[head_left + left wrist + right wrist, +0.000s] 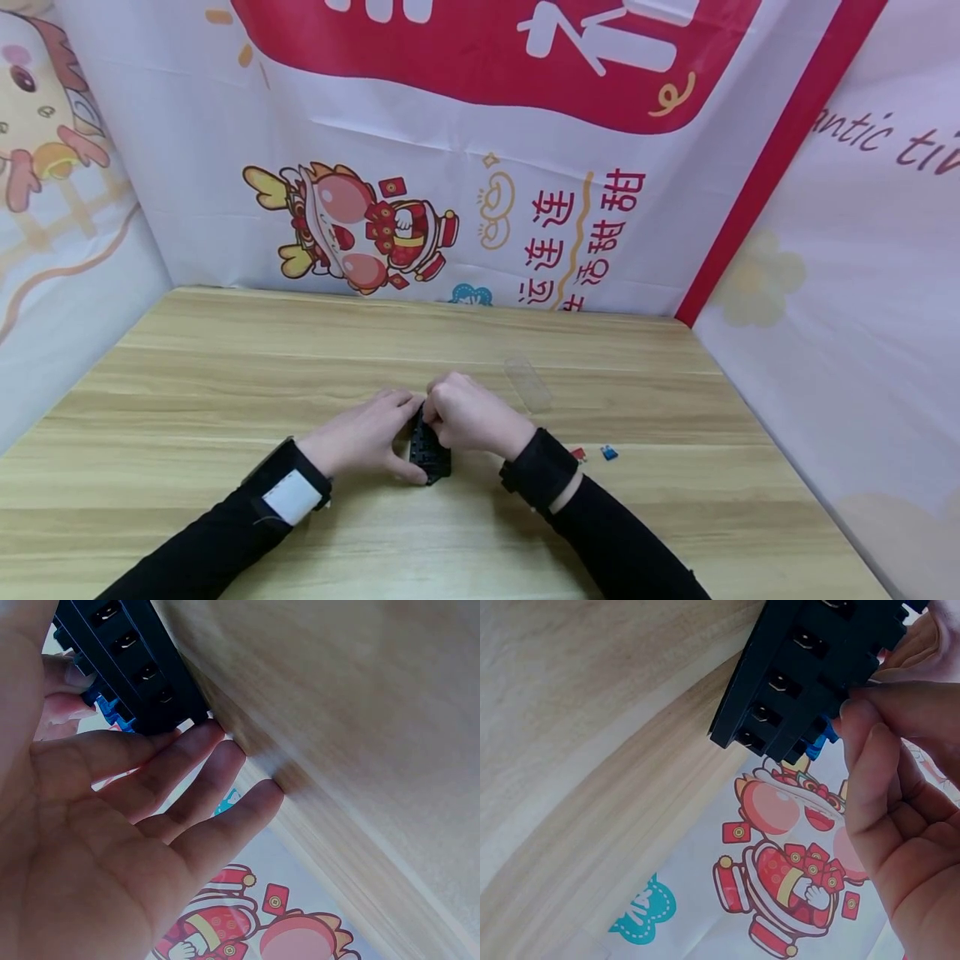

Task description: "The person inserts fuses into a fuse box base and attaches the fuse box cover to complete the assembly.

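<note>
A black terminal block (pixel 430 454) with a row of slots holding metal contacts is between the two hands over the table. My left hand (pixel 371 433) grips it, with the thumb at the near end and the fingers along the far end. In the left wrist view, those fingertips (pixel 274 791) reach down to the tabletop. Thumb and index finger of my right hand (pixel 476 417) pinch at the block's upper side, right at a small blue piece (pixel 821 739). Most of that piece is hidden by the block and fingers.
To the right on the wooden table (pixel 262 367) lie a small red piece (pixel 578 455) and another small blue piece (pixel 609 452). A clear plastic strip (pixel 528 385) lies farther back. Printed cloth (pixel 420 125) hangs behind the table and at both sides.
</note>
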The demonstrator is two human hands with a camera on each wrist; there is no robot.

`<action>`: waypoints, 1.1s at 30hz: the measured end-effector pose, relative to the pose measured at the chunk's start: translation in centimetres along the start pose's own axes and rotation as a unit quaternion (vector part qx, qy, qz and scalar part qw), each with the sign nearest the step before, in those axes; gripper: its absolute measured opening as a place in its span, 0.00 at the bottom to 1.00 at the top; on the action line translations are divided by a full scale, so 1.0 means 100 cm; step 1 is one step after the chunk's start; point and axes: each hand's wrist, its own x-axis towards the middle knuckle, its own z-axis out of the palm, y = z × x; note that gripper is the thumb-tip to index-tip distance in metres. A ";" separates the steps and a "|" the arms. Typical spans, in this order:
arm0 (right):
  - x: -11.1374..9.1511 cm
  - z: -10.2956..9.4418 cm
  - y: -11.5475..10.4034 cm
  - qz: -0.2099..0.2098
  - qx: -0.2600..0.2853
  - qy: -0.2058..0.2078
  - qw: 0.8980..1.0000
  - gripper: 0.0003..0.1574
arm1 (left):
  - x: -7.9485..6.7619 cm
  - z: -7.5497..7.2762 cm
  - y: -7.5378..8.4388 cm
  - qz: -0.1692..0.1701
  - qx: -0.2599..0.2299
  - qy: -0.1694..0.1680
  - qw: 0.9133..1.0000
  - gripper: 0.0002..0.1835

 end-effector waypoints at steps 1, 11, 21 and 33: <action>0.000 0.000 0.000 -0.003 -0.004 0.000 1.000 0.21 | 0.000 0.000 0.000 0.000 0.002 0.000 1.000 0.51; -0.005 -0.002 0.005 0.015 0.032 -0.014 0.999 0.06 | -0.002 -0.001 0.000 -0.015 -0.001 -0.010 1.000 0.54; -0.004 -0.006 0.006 0.022 0.030 -0.021 0.999 0.08 | -0.001 -0.002 0.000 -0.012 0.000 -0.010 1.000 0.54; -0.003 -0.004 0.004 0.003 -0.013 -0.013 1.000 0.11 | -0.001 -0.001 0.000 -0.017 0.003 -0.009 1.000 0.53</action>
